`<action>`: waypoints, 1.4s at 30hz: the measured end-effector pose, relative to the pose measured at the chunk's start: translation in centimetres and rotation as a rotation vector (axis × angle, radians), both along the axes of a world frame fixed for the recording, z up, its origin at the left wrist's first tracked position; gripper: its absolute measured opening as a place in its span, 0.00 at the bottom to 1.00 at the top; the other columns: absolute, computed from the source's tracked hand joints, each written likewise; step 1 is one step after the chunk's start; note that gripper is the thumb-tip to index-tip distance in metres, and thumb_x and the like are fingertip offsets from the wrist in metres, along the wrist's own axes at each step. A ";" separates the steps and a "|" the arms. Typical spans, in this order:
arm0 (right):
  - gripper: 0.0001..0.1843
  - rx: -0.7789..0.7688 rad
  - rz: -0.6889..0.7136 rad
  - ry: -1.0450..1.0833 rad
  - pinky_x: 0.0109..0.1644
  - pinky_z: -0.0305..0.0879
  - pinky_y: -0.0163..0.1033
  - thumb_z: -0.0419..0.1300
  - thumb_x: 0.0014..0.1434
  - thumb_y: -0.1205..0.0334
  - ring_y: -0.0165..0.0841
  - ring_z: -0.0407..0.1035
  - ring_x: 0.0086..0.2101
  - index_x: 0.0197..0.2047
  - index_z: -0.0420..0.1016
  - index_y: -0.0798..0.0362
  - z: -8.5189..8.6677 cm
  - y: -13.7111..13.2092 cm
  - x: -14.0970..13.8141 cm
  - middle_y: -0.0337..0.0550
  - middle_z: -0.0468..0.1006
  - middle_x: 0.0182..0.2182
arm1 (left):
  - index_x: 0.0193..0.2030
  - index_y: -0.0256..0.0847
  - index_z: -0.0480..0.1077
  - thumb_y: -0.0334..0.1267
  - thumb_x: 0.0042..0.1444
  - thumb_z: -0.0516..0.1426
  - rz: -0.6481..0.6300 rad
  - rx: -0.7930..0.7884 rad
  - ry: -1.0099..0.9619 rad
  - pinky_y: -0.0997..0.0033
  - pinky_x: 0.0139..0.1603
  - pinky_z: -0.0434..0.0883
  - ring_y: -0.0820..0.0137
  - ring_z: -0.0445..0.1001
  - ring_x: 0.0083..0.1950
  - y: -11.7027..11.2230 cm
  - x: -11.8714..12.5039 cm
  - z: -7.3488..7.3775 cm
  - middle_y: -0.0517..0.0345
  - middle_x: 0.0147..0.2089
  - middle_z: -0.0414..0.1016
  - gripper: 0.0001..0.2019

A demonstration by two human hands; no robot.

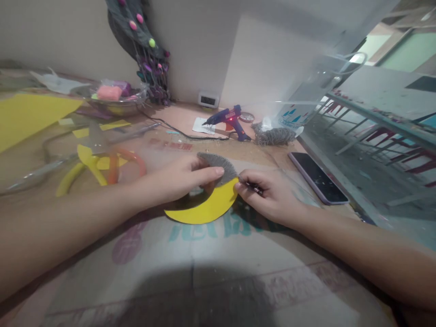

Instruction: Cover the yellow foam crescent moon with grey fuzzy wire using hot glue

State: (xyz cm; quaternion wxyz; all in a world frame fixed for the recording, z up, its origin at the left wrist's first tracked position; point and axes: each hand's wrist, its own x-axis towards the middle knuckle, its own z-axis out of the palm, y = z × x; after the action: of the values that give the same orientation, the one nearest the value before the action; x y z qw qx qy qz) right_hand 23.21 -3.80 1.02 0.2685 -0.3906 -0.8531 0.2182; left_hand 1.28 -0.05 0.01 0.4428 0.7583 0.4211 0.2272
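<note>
A yellow paper crescent [204, 210], its upper part wrapped in grey yarn [225, 165], is held just above the printed board on the table. My left hand [190, 176] grips the yarn-covered part, thumb lying on top and the other fingers beneath. At the crescent's right edge, where the yarn meets bare yellow, my right hand [264, 193] is closed with thumb and forefinger pinched together. Something dark shows within the curled right fingers, too unclear to name.
A glue gun [230, 119] with a red light rests at the back, beside a bundle of grey yarn [275, 135]. A phone [318, 177] lies right. Orange-and-yellow-handled scissors [112, 165], yellow paper [34, 116] and a bowl [114, 106] are left.
</note>
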 end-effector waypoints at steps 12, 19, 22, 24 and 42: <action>0.14 0.171 -0.026 0.174 0.34 0.64 0.36 0.54 0.65 0.54 0.31 0.65 0.32 0.51 0.63 0.51 -0.5 0.0 1.1 0.41 0.69 0.34 | 0.28 0.40 0.70 0.57 0.58 0.52 -0.027 -0.126 -0.065 0.73 0.21 0.56 0.74 0.63 0.22 0.0 -0.1 -0.5 0.61 0.23 0.66 0.22; 0.09 0.460 0.080 -0.138 0.34 0.65 0.39 0.53 0.66 0.59 0.33 0.69 0.31 0.46 0.66 0.54 -0.4 0.2 0.8 0.46 0.76 0.34 | 0.27 0.40 0.70 0.55 0.59 0.51 -0.018 0.001 0.005 0.74 0.21 0.55 0.74 0.62 0.22 -0.3 0.0 -0.5 0.61 0.22 0.64 0.21; 0.08 0.537 0.108 -0.209 0.35 0.65 0.39 0.52 0.67 0.60 0.35 0.71 0.32 0.43 0.69 0.54 -0.3 0.3 0.6 0.46 0.78 0.33 | 0.26 0.40 0.69 0.55 0.59 0.51 -0.027 0.005 0.014 0.74 0.20 0.54 0.74 0.60 0.22 -0.3 0.0 -0.3 0.62 0.21 0.63 0.22; 0.08 0.549 0.086 -0.259 0.36 0.65 0.40 0.51 0.67 0.60 0.36 0.72 0.32 0.42 0.70 0.54 -0.2 0.4 0.6 0.46 0.79 0.33 | 0.26 0.40 0.69 0.55 0.59 0.51 -0.029 0.018 0.021 0.73 0.21 0.54 0.74 0.60 0.22 -0.3 0.0 -0.2 0.61 0.21 0.63 0.22; 0.10 0.602 0.081 -0.329 0.34 0.61 0.38 0.51 0.68 0.61 0.33 0.70 0.30 0.40 0.71 0.55 -0.4 0.5 0.7 0.44 0.79 0.30 | 0.26 0.39 0.69 0.55 0.59 0.52 -0.046 -0.015 0.007 0.73 0.22 0.56 0.73 0.62 0.24 -0.3 0.1 -0.2 0.63 0.22 0.63 0.21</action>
State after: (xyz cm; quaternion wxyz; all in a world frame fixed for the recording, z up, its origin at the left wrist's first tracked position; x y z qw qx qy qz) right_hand 23.94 -3.26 0.61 0.2216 -0.2898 -0.9258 -0.0986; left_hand 1.37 -0.35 -0.17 0.4520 0.7654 0.4065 0.2112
